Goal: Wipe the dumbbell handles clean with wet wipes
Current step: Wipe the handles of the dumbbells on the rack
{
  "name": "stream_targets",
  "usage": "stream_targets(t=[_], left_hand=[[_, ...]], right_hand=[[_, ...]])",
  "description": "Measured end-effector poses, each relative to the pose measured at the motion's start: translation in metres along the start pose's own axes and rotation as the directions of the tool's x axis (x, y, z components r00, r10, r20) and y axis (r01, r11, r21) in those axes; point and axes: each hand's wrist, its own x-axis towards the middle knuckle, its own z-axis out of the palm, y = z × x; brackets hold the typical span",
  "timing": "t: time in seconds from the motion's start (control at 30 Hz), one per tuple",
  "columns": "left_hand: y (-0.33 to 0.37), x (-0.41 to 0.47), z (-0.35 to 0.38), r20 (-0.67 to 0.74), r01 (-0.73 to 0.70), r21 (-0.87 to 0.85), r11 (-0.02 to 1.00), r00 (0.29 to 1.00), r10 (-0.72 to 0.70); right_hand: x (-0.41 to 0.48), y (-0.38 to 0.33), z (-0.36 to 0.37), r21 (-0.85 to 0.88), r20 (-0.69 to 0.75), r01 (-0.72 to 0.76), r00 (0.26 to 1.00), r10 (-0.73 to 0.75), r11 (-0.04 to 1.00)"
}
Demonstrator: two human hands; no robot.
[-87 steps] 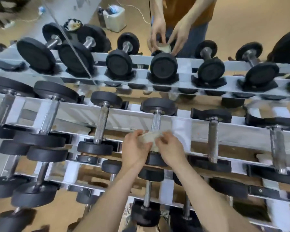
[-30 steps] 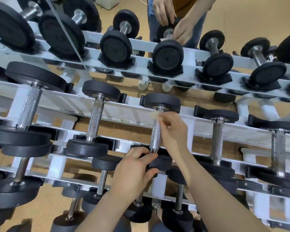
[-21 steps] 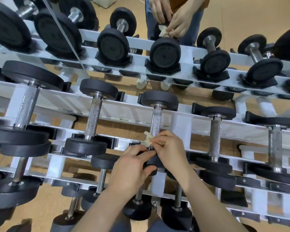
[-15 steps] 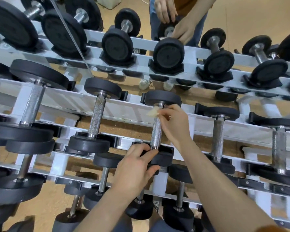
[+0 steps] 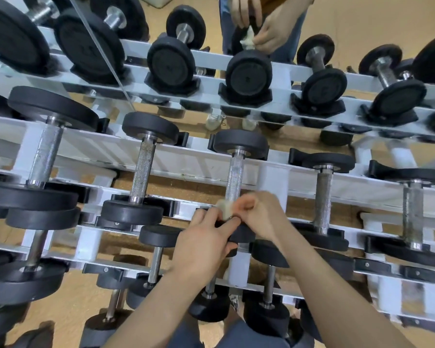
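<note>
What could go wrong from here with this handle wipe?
1. The wet wipe is bunched small in the right hand at the near end of the handle; its underside may go unwiped.
2. The left hand grips the near weight head; if it shifts, fingers could get pinched against the rack.

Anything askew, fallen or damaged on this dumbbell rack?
Nothing stands out. The dumbbells sit squarely on the rack; the right hand pinches the wipe on the handle, the left hand grips the near head.
</note>
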Motion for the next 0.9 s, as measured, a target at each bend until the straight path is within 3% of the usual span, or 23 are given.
stream_targets(t=[0.13, 0.23, 0.3, 0.37, 0.47, 0.57, 0.63, 0.73, 0.8, 0.9], left_hand=[[0.003, 0.006, -0.001, 0.031, -0.068, 0.163, 0.984, 0.997, 0.064], [-0.014, -0.005, -0.001, 0.011, -0.046, 0.052, 0.998, 0.999, 0.045], [-0.03, -0.014, -0.004, -0.008, 0.005, -0.087, 0.996, 1.0, -0.006], [-0.041, -0.019, -0.006, -0.034, 0.032, -0.188, 0.982, 0.999, -0.039], [-0.042, -0.02, -0.008, -0.057, 0.03, -0.219, 0.975, 0.997, -0.043], [-0.043, -0.022, -0.007, -0.051, 0.033, -0.266, 0.963, 0.998, -0.048], [-0.044, -0.022, -0.009, -0.031, 0.045, -0.275, 0.961, 0.998, -0.055], [-0.045, -0.02, -0.009, -0.041, 0.027, -0.271, 0.962, 0.998, -0.04], [-0.045, -0.019, -0.007, -0.045, 0.013, -0.288, 0.958, 0.999, -0.027], [-0.046, -0.019, -0.004, -0.066, -0.006, -0.283, 0.959, 0.998, -0.013]], right_hand=[[0.001, 0.003, -0.008, -0.084, 0.144, -0.006, 0.989, 0.018, 0.996], [0.008, 0.011, -0.009, -0.119, 0.099, -0.068, 0.992, 0.08, 0.991], [0.005, 0.013, -0.005, 0.113, -0.012, -0.124, 0.992, 0.126, 0.986], [0.006, 0.002, 0.004, 0.327, -0.121, -0.079, 0.985, 0.124, 0.942], [0.005, -0.014, 0.022, 0.214, -0.136, 0.042, 0.991, -0.013, 0.976], [-0.003, -0.007, 0.025, 0.146, 0.005, 0.013, 1.0, -0.014, 0.989], [-0.003, -0.009, 0.02, 0.116, 0.021, 0.027, 0.999, -0.03, 0.993], [0.014, -0.03, 0.012, 0.181, -0.211, 0.108, 0.975, -0.069, 0.978], [0.039, -0.038, 0.008, 0.162, -0.401, 0.105, 0.916, -0.032, 0.981], [0.058, -0.033, 0.015, 0.18, -0.541, 0.097, 0.841, 0.016, 0.979]])
